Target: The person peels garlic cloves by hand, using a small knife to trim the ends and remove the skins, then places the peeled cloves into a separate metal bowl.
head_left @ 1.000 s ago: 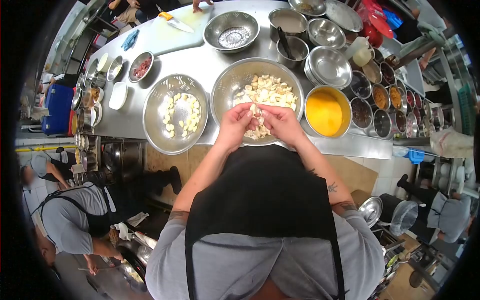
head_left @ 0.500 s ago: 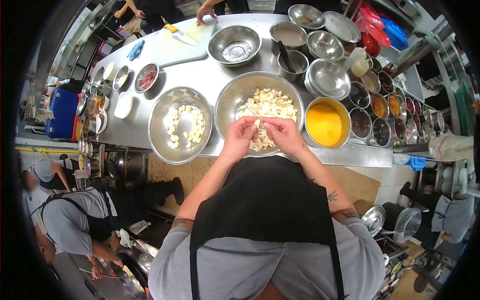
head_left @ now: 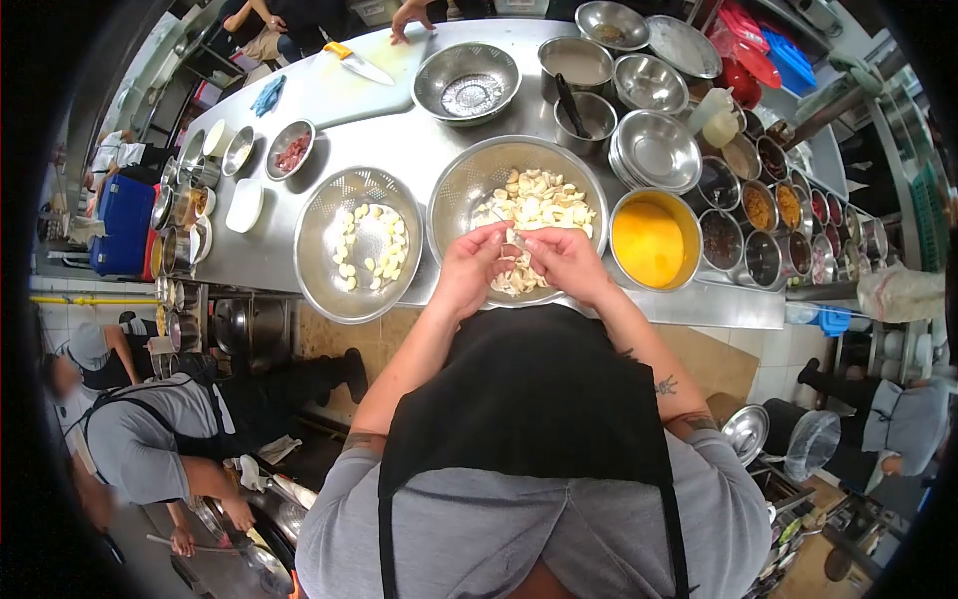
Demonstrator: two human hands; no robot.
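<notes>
My left hand (head_left: 473, 262) and my right hand (head_left: 562, 257) meet over the near part of a large perforated steel colander (head_left: 458, 190), fingertips pinched together. Between them is a small pale garlic clove (head_left: 514, 238), partly covered by the fingers. Unpeeled garlic cloves (head_left: 544, 200) are heaped in the far part of this colander, with papery skins (head_left: 521, 281) below my hands. To the left, a second perforated colander (head_left: 321, 215) holds peeled, cream-coloured cloves (head_left: 391, 246) spread in a loose ring.
A pot of yellow-orange liquid (head_left: 654, 240) stands right of the colander. Stacked steel bowls (head_left: 659, 150) and many ingredient tins lie beyond. A knife (head_left: 359, 65) rests on the white cutting board (head_left: 339, 95), where another person's hand (head_left: 411, 20) touches the edge. A co-worker (head_left: 150, 439) stands lower left.
My hands have shifted slightly, and the clove between my fingertips is now more covered. At the lower left, the co-worker's arms have moved over the pan.
</notes>
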